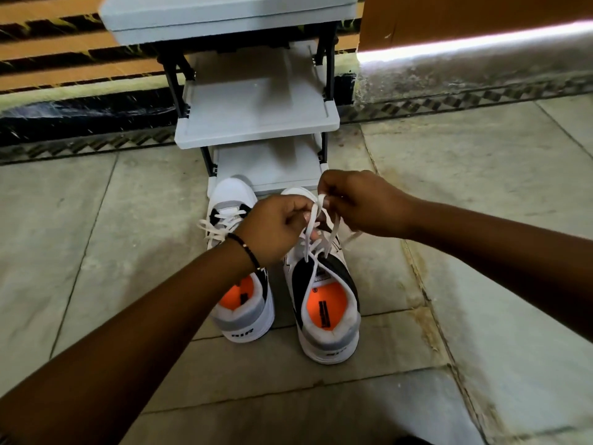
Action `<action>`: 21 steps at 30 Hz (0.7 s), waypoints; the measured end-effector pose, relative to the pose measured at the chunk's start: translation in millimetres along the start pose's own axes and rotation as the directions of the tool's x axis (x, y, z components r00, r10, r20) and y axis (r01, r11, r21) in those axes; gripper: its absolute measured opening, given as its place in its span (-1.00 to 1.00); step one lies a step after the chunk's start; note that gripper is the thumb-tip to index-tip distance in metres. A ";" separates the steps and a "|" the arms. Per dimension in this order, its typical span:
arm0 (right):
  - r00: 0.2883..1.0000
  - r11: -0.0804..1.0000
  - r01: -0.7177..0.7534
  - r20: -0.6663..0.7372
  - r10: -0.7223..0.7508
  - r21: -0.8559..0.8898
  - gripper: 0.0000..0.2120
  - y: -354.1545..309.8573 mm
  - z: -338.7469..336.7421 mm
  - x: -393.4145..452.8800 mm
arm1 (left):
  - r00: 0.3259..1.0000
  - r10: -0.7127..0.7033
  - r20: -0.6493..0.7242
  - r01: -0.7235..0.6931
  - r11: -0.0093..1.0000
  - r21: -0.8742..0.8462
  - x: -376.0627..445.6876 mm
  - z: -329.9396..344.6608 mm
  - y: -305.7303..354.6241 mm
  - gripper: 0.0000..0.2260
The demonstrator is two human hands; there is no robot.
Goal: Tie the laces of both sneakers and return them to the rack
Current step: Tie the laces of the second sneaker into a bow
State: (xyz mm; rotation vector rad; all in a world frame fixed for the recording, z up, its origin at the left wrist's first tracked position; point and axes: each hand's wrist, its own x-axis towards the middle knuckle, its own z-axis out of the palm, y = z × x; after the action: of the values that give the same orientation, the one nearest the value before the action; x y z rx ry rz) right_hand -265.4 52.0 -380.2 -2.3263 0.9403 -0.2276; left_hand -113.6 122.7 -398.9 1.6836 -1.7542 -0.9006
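Head view: grey tiered rack (256, 120) stands at far edge of tiled floor (449, 220), shelves bare. Two white sneakers on floor just before rack's bottom shelf, toes toward it. Left sneaker (239, 319) part hidden by left forearm, laces loose. Right sneaker (327, 313) beside it. Left hand (272, 228) fingers pinched on right sneaker's laces (316, 232). Right hand (362, 203) fingers closed narrow on same laces, above the tongue. Beaded bracelet (245, 248) on left wrist.
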 end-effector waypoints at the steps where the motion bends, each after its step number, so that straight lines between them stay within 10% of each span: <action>1: 0.999 0.998 0.038 0.023 -0.037 -0.055 -0.93 -2.4 -3.1 -3.1 | 0.999 0.043 -0.005 -0.042 0.997 0.070 -0.7 -3.4 2.7 -0.80; 7: 0.989 0.923 0.146 0.053 -0.136 -0.355 -0.88 -4.0 -14.0 -18.2 | 0.988 0.143 0.066 -0.156 0.846 0.510 -6.1 -34.4 -1.8 -0.87; 15: 0.921 0.935 -0.076 0.336 0.200 -0.346 -0.83 33.4 -19.1 -27.6 | 0.973 -0.227 0.045 0.059 0.430 0.901 -23.8 -68.5 -18.1 -0.73; 21: 0.933 0.985 -0.103 0.331 0.143 -0.136 -0.61 22.1 22.4 -32.7 | 0.956 -0.206 0.209 0.014 0.745 0.667 -25.4 -2.3 -20.0 -0.64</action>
State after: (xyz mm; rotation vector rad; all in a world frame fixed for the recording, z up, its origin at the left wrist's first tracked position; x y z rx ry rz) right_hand -293.7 72.4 -409.1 -2.2988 0.9380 0.2814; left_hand -97.3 147.8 -411.3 2.2047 -2.3793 -0.5973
